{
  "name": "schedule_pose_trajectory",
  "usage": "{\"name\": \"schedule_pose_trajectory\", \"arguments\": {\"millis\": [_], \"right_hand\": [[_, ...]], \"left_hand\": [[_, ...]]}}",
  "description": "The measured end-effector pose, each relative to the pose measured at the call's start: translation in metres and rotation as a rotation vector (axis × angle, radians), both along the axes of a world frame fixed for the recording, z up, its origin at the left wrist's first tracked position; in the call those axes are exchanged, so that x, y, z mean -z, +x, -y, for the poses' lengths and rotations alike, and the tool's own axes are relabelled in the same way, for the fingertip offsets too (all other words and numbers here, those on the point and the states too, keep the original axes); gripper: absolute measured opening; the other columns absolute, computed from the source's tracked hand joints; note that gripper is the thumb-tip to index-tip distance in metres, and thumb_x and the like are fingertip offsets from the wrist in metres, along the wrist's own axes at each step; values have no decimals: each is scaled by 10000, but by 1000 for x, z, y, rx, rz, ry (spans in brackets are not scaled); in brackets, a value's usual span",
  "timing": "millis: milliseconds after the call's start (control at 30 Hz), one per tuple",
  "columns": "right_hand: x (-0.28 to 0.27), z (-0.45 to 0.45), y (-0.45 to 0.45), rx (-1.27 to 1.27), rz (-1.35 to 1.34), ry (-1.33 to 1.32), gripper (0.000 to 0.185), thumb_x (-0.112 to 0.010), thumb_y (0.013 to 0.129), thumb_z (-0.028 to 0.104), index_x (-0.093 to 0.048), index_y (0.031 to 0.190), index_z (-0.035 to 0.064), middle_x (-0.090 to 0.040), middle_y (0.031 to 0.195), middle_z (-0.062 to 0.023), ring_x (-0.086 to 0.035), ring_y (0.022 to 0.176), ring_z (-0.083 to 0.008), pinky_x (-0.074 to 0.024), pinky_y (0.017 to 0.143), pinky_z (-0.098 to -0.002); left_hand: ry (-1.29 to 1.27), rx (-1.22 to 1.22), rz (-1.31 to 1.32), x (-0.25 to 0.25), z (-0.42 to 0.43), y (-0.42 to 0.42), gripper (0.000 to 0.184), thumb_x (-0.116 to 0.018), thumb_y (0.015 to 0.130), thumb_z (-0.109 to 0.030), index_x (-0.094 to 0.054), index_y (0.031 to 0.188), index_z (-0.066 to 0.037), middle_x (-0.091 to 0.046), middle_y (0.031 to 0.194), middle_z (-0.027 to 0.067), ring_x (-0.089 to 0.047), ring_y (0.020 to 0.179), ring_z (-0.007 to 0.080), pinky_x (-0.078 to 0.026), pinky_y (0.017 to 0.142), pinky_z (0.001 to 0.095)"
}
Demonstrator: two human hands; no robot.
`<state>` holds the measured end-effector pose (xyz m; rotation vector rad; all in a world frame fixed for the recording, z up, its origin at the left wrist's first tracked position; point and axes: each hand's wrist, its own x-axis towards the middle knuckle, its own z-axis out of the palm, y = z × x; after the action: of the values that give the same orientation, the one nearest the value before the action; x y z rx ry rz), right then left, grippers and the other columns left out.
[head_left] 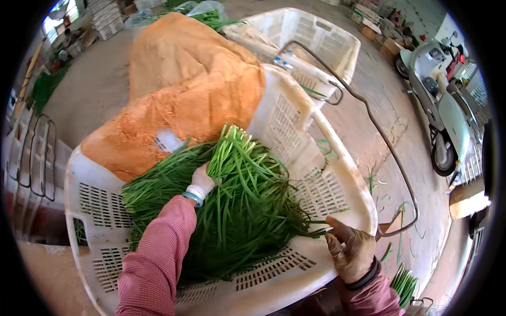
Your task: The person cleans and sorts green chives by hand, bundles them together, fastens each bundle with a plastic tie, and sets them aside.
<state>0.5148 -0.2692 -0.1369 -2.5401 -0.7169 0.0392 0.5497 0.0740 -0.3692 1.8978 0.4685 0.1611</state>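
Observation:
A large heap of green garlic chives (232, 231) lies in a white slotted plastic basket (279, 110). My left hand (201, 180), in a pale glove, grips a bunch of chives (232, 152) on top of the heap, its light cut ends pointing away from me. My right hand (350, 250), in a brownish glove, is over the basket's right rim. A few chive leaves (313, 229) reach from the heap to its thumb and forefinger, which close on them. Orange-brown cloth (195, 68) drapes over the basket's far side.
A second white basket (337, 50) stands behind, and a long bent metal hook (363, 100) runs along the right side. A bundle of chives (404, 284) lies on the floor at lower right. A scooter (443, 100) is parked at right; stacked crates (105, 18) stand far left.

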Motion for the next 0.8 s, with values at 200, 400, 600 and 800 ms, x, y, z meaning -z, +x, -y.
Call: {"name": "schedule_pose_trajectory", "arguments": {"millis": [200,400,600,800], "right_hand": [[42,-77,58,-60,-993,110,1022,-647,674,463,-8,1299,-32,-167,1330,-227,-267,1199,-318,-285,969,-330],[148,-195,96,-334,-997,490,924,-631,722,398,-24,1324,49,-295,1294,-194,-248,1223,-254,-174,1030,-346],[133,-258,89,-302,-1117,780,623,-716,673,204,-364,1160,37,-537,1024,-30,-525,884,-124,-424,811,-273],[132,-254,88,-313,-907,806,310,-691,692,94,-555,968,54,-575,837,17,-531,726,-82,-440,652,-219]], "left_hand": [[-281,-69,56,-21,-26,-36,413,-620,622,29,-539,1020,-44,-591,887,33,-536,774,115,-442,727,266],[-103,41,240,-14,-10,-59,363,-601,723,-127,-507,1063,-38,-567,1012,71,-537,891,194,-421,807,292],[273,137,-48,-14,-6,-84,657,-628,678,-261,-357,1212,10,-477,1116,190,-447,1039,328,-347,909,342],[354,742,-481,-96,-72,-89,930,-713,577,-393,-267,1253,63,-382,1233,235,-387,1139,314,-285,976,320]]}}
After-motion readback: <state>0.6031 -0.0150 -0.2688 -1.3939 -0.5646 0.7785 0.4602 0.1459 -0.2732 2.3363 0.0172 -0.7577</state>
